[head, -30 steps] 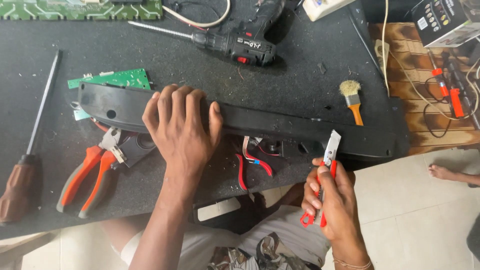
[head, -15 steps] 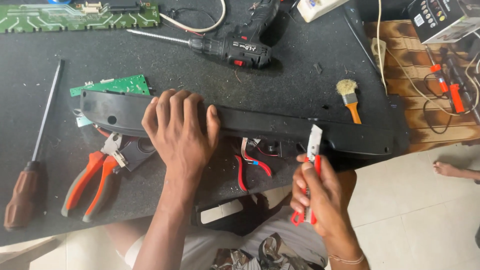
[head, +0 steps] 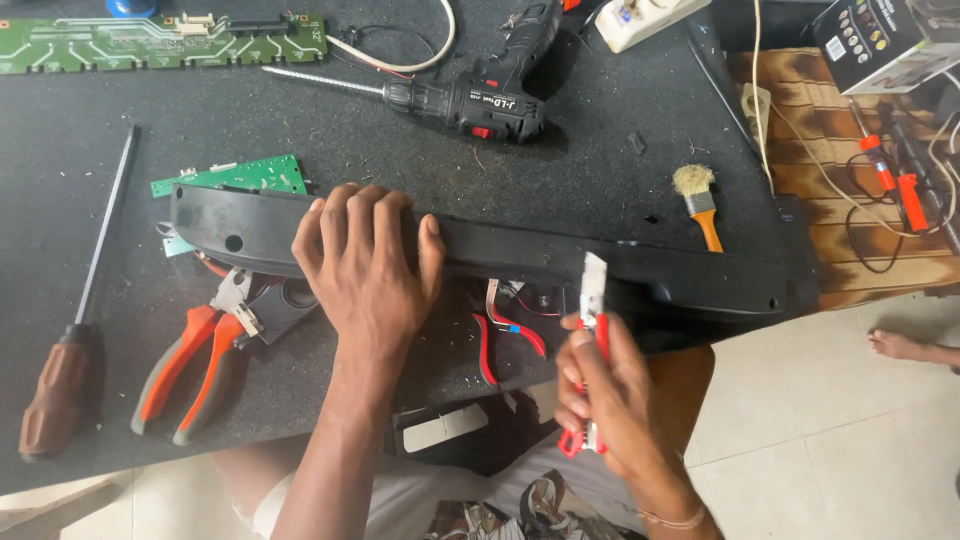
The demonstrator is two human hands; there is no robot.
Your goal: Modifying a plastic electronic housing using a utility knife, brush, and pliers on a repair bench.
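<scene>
**Long black casing pinned, cutter raised**

Far left of frame: one screwdriver (head: 75,330), one pair of orange pliers (head: 190,365). Centre: left hand (head: 365,270) spread flat on the long black casing (head: 520,255), apparently steadying it on the table (head: 560,160). Lower right: right hand (head: 610,395), fingers closed around one red utility knife (head: 590,330), blade up beside the casing's near edge.

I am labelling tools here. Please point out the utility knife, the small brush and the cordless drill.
utility knife (head: 592,290): head view, on its extended blade.
small brush (head: 693,181): head view, on the pale bristles.
cordless drill (head: 497,104): head view, on the black body.
</scene>
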